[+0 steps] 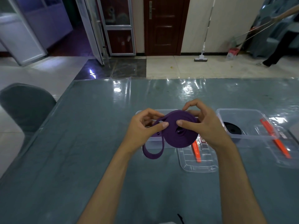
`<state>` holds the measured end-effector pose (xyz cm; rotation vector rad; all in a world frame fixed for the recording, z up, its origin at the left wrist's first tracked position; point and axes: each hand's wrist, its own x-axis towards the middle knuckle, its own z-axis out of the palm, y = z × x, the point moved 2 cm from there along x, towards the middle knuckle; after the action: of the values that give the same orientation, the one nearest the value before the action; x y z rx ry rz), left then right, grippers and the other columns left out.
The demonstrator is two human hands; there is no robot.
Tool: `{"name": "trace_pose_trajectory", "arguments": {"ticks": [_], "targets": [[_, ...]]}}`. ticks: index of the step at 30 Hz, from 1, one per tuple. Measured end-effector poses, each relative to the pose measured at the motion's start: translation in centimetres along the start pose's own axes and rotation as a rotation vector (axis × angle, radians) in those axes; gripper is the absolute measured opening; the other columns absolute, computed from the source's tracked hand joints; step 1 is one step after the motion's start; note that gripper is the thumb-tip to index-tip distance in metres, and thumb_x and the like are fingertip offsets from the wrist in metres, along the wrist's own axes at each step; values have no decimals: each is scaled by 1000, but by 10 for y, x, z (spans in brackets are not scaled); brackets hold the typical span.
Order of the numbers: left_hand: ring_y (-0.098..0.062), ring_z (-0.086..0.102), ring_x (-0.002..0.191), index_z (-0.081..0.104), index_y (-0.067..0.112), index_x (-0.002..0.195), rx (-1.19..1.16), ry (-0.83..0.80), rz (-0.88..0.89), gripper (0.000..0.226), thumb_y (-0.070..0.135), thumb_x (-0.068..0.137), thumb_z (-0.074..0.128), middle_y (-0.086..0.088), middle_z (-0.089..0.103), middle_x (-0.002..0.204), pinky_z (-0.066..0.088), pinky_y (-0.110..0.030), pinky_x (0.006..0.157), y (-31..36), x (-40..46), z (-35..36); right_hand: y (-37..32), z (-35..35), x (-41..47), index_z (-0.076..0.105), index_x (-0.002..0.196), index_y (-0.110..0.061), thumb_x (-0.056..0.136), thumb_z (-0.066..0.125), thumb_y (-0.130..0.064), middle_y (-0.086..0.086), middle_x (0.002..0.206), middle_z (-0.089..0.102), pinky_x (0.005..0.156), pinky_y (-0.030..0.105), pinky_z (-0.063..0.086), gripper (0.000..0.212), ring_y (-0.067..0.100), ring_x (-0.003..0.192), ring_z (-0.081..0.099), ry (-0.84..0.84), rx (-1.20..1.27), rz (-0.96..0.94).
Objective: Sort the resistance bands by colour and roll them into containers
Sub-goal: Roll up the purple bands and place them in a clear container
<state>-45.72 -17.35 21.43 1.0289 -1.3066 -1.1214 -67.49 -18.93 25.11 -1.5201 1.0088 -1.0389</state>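
A purple resistance band [181, 136] is wound into a flat coil held above the table, with a loose loop hanging down at its lower left. My left hand [144, 126] pinches the band's free strand at the coil's left edge. My right hand [205, 125] grips the coil from the right, thumb on top and fingers curled over its far rim. Behind and under the coil stands a clear plastic container [142, 112], mostly hidden. To the right, a second clear container [242, 117] holds a rolled black band [232, 128].
Two clear lids with orange clips lie on the grey-blue table [80, 151]: one lid [199, 160] in front of the coil, another lid [284, 147] at the right. A grey chair [25, 105] stands at the left. A person with a mop is at the far right.
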Motion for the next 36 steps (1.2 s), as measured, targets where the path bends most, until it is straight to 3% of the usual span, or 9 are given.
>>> {"name": "trace_pose_trajectory", "arguments": {"ticks": [4, 9, 12, 15, 20, 24, 28, 32, 36], "targets": [[-27, 73, 98, 78, 7, 101, -120, 54, -50, 16, 13, 86, 80, -6, 74, 113, 60, -53, 95, -17, -4, 1, 5, 6, 1, 60, 105, -11, 75, 87, -8, 14, 95, 80, 70, 41, 64, 41, 34, 84, 77, 92, 31, -21], [-28, 76, 105, 72, 4, 127, -83, 14, -60, 29, 4, 99, 67, -14, 75, 117, 62, -39, 92, -24, -5, -2, 15, 5, 6, 61, 105, -14, 72, 88, -16, 13, 96, 80, 71, 41, 63, 43, 34, 85, 77, 135, 91, 0], [-28, 76, 94, 72, 8, 113, -72, 142, -31, 18, 7, 95, 74, -7, 78, 100, 63, -44, 87, -27, -7, 0, 20, 9, 9, 61, 106, -18, 72, 88, -19, 14, 97, 80, 73, 46, 64, 43, 37, 88, 77, 172, 122, 9], [-32, 75, 101, 68, 8, 94, -99, 205, -22, 13, 2, 90, 78, -8, 77, 109, 62, -41, 88, -36, -7, 2, 24, 12, 15, 61, 104, -19, 77, 88, -12, 12, 97, 79, 72, 41, 64, 38, 32, 90, 77, 227, 152, 4], [-25, 75, 95, 72, 8, 96, -327, 271, -132, 16, -7, 90, 73, -4, 79, 107, 62, -31, 76, -47, -5, 11, 38, 20, 24, 60, 98, -14, 78, 88, -6, 5, 94, 79, 71, 30, 60, 35, 21, 88, 76, 316, 193, 0], [-25, 77, 97, 78, 10, 98, -301, 330, -122, 17, -3, 87, 78, -11, 80, 106, 62, -30, 81, -48, 4, -1, 48, 13, 34, 53, 94, -14, 78, 85, -2, 0, 91, 78, 71, 32, 60, 38, 23, 90, 75, 139, 197, 108], [-23, 78, 94, 71, 7, 85, -234, 310, -93, 17, -6, 81, 81, -10, 80, 103, 61, -29, 80, -52, 13, -9, 53, 4, 35, 65, 122, -28, 84, 82, -3, 13, 108, 78, 75, 45, 65, 49, 31, 96, 77, -127, 147, 203], [-17, 73, 94, 79, 15, 87, -204, 334, -143, 14, 2, 85, 81, 10, 75, 103, 58, -29, 78, -73, 17, -7, 65, 2, 45, 75, 115, -27, 76, 86, -8, 12, 107, 78, 73, 43, 65, 45, 30, 95, 76, -10, 198, 189], [-29, 72, 109, 79, 16, 115, -186, 274, -200, 26, 6, 91, 77, -2, 76, 115, 60, -44, 94, -87, 26, -8, 84, 0, 57, 75, 111, -28, 79, 84, -2, 15, 110, 77, 76, 48, 63, 42, 33, 96, 76, 72, 247, 224]]}}
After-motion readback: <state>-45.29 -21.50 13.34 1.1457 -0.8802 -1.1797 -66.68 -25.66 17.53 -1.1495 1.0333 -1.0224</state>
